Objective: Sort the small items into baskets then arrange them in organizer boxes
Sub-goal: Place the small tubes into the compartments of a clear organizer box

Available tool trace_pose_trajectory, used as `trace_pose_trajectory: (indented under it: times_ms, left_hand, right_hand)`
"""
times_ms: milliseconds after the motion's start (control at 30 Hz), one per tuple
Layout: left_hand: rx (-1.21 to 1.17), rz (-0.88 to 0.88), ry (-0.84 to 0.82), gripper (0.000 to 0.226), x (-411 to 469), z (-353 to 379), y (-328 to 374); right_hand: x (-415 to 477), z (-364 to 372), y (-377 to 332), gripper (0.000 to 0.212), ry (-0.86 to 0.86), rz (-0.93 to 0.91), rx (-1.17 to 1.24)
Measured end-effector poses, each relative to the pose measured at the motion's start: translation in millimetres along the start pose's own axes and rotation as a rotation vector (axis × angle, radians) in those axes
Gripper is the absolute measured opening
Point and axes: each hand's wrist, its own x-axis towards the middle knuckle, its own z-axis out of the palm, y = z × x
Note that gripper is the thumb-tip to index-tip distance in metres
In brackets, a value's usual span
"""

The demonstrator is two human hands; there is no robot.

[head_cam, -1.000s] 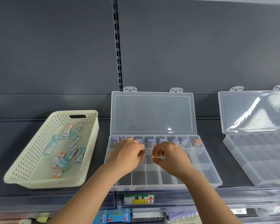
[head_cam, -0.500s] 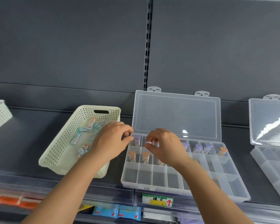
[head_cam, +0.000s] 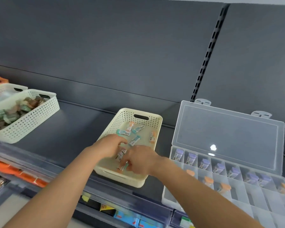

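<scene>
Where tubes [head_cam: 124, 132] lie scattered, cream perforated basket [head_cam: 120, 120]; teal, orange caps

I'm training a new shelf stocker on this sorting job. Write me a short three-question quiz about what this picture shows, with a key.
1. True or false: the left hand and the right hand both reach into the cream basket.
2. Most vials in the back row of the organizer box have caps of which colour? A black, B purple, C green.
3. Fill in the missing word: the lid of the organizer box stands ____.

Key: 1 true; 2 B; 3 open.
</scene>
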Motion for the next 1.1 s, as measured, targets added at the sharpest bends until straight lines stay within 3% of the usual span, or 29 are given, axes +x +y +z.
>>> trace_pose_trajectory:
  times_ms: [100,267,367,467,567,767,933,1100]
  left_hand:
    - [-0.04,0.021,-0.019,0.049,12.4,1.4,-2.0]
    - [-0.129,0.024,-0.062,0.015,23.0,-2.4,-6.2]
    - [-0.09,0.048,-0.108,0.014,25.2,-3.1,-5.5]
    - [-0.076,0.037,-0.106,0.026,26.2,-5.2,-5.2]
    - [-0.126,0.033,-0.105,0.035,25.3,-10.6,-3.0]
    - [-0.29,0.052,0.129,0.014,14.4,-32.3,2.9]
    - [-0.48,0.2,0.37,0.01,-5.3,-46.0,38.7]
    - [-0.59,0.367,0.423,0.015,-18.8,-45.6,95.2]
  right_hand:
    - [15.2,5.3,-2.9,0.033,-0.092,-0.024,-0.027]
    - [24.7,8.7,-8.0,0.024,-0.092,-0.099,-0.145]
    - [26.8,9.7,-9.1,0.009,-0.074,-0.11,-0.222]
    - [26.4,10.5,-7.8,0.017,-0.046,-0.072,-0.213]
    - [21.4,4.9,-1.1,0.021,0.064,-0.034,-0.021]
    - [-4.8,-5.7,17.0,0.015,0.374,0.135,0.378]
    - [-41.2,-16.0,31.6,0.015,0.667,0.238,0.492]
    - [-95.7,-30.0,47.6,0.011,0.84,0.323,0.542]
